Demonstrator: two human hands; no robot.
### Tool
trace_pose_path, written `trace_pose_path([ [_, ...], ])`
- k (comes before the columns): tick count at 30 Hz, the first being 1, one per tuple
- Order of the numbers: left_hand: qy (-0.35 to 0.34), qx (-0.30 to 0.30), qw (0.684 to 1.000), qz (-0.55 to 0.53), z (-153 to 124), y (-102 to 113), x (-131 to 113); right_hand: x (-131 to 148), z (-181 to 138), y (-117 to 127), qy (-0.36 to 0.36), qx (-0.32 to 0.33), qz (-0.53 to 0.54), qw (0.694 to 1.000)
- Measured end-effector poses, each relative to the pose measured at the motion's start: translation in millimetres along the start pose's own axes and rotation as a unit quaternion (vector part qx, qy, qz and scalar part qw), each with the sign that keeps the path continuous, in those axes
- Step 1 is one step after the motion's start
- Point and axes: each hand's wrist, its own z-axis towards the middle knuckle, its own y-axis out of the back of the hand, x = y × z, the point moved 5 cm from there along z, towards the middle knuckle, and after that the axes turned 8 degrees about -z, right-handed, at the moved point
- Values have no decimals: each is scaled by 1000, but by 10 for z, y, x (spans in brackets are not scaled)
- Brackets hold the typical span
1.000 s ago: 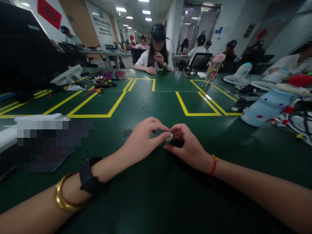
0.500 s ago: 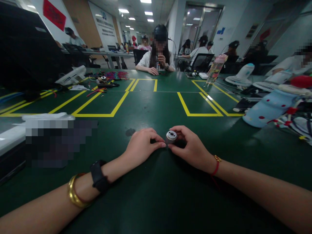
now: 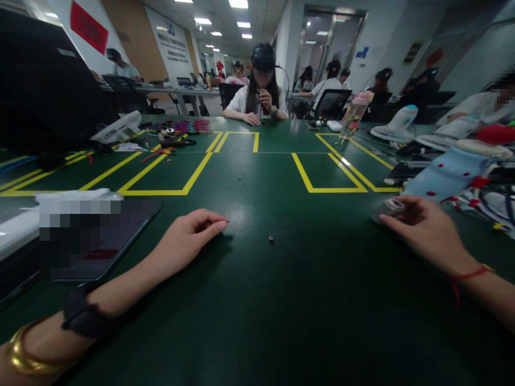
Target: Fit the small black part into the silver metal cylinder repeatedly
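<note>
My left hand (image 3: 191, 233) hovers low over the green table, left of the middle. Its thumb and index fingertips come together, and nothing shows between them. A tiny dark ring-shaped part (image 3: 271, 239) lies on the table to the right of those fingertips, apart from them. Far to the right, my right hand (image 3: 430, 233) grips a small silver cylindrical motor (image 3: 387, 209) between thumb and fingers. The motor is tilted and partly blurred, its round end face turned towards the fingers.
A tablet-like dark panel (image 3: 132, 236) lies at the left beside a white object (image 3: 80, 197). At the right stand a blue dotted bottle (image 3: 436, 171) and tangled wires. Loose wires and parts (image 3: 173, 139) lie far left. Yellow tape (image 3: 161, 192) marks the table. A person (image 3: 257, 96) sits opposite.
My hands have moved apart: the left one leftwards, the right one far to the right with the motor. The tiny ring-shaped part now shows where they were together.
</note>
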Motion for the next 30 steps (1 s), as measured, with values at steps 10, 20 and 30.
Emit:
trace_pose_path([
  [10,-23,1,999,29,10,-97,-36,734,-245,-49,258,-95,-92,957],
  [20,-40,-1,999,37,-21,-93,-78,1960,-500,-807,369,163,69,912],
  [30,-36,6,999,37,-25,-128,-57,113,227,461,15,-79,-242,967],
])
